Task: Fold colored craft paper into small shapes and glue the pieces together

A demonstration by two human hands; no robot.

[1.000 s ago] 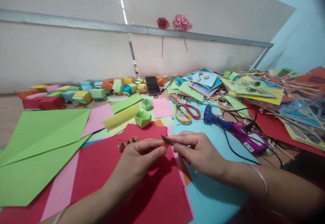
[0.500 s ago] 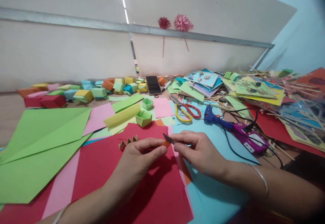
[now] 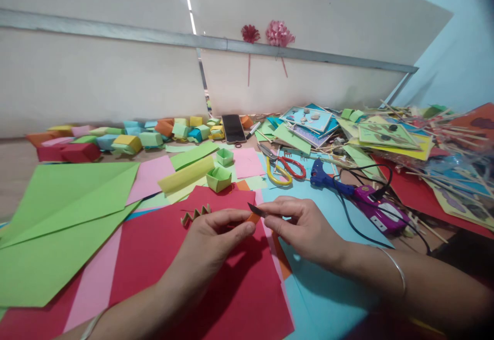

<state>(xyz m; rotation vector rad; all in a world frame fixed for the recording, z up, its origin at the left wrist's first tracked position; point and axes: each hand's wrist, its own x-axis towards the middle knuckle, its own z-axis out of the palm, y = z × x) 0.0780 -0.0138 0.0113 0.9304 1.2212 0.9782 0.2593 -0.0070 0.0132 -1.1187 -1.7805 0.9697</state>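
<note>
- Fingers: the left hand (image 3: 216, 234) has its fingertips (image 3: 244, 228) pressed together on a small orange paper piece (image 3: 253, 218); the right hand (image 3: 299, 227) pinches the same piece from the other side, thumb and forefinger closed, with a thin dark pointed bit (image 3: 254, 209) sticking out of the pinch toward the upper left. What that dark bit is cannot be told.
- The orange piece sits at the centre of the frame, just below the middle, held between both hands above the red sheet.
- Large green sheet (image 3: 65, 211), folded, fills the left of the frame.
- Red sheet (image 3: 231, 288) lies under both hands at lower centre, over a pink sheet (image 3: 96, 283) at lower left.
- Light blue sheet (image 3: 328, 299) lies under the right wrist, lower right of centre.
- Row of folded paper boxes (image 3: 127, 142) in many colours runs along the wall, left of centre.
- Glue gun (image 3: 347, 191), blue and purple with a black cord, lies right of centre, near the right hand.
- Phone (image 3: 232, 128) lies screen up at upper centre.
- Scissors (image 3: 281, 167), red and yellow handles, lie just left of the glue gun.
- Green paper box (image 3: 218, 179) stands just above the red sheet.
- Zigzag folded strip (image 3: 195, 214) lies on the red sheet, just beside the left hand.
</note>
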